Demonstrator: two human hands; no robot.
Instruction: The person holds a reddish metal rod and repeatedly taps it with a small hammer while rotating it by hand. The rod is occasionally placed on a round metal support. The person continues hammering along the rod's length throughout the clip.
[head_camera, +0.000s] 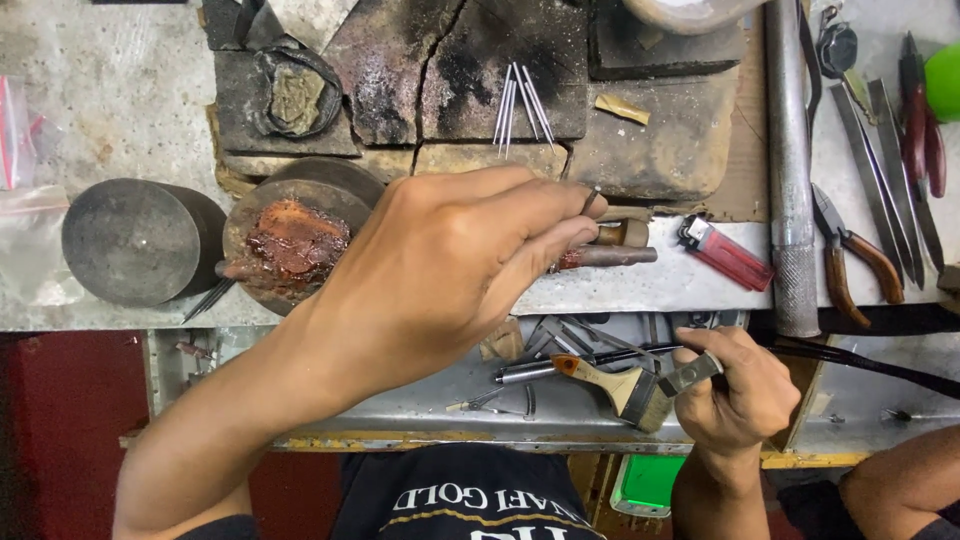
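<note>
Pinching a small hidden piece, left hand (450, 270), right hand (735, 385) gripping a tool.

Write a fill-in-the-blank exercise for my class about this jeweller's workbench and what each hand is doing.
1. The right hand grips a small ____ beside the paintbrush.
2. The red lighter lies to the ____ of the left hand.
3. The thin metal rods rest on a charred ____.
4. The pliers have ____ handles.

Missing words: metal piece; right; block; brown

The left hand (450, 270) pinches a thin metal bit (592, 199) over the counter (110, 110), and the right hand (740, 390) grips a small metal piece (692, 372) near a paintbrush (615, 385)
</note>
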